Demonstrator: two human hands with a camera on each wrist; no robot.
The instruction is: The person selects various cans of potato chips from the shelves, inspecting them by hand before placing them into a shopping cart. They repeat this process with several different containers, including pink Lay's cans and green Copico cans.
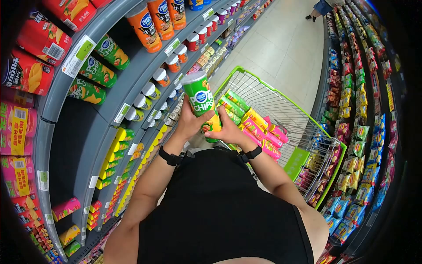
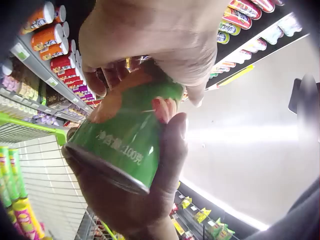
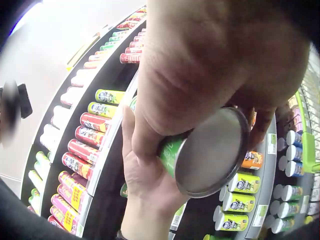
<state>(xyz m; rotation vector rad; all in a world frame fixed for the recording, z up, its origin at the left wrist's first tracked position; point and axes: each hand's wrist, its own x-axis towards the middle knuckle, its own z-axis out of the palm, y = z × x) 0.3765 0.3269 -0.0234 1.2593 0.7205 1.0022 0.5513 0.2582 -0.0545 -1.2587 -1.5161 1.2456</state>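
Note:
A green can of potato chips [image 1: 201, 97] with a pale lid is tilted in front of the chest, between both hands. My left hand [image 1: 190, 124] grips its left side, and my right hand [image 1: 231, 131] grips the lower right, thumbs on the label side. In the left wrist view the can's lower part [image 2: 125, 137] shows, with the left hand [image 2: 155, 40] over it and the right hand [image 2: 125, 207] beneath. The right wrist view shows the can's round metal end [image 3: 212, 155] under the right hand [image 3: 200, 70]; the left hand [image 3: 150, 182] is behind it.
A green-rimmed shopping cart [image 1: 295, 162] stands at the right, holding green, yellow and pink cans [image 1: 252, 127]. Shelves [image 1: 61, 83] of chip cans curve along the left. Bagged snacks [image 1: 351, 165] line the right side. A person [image 1: 323, 8] is far down the aisle floor [image 1: 281, 53].

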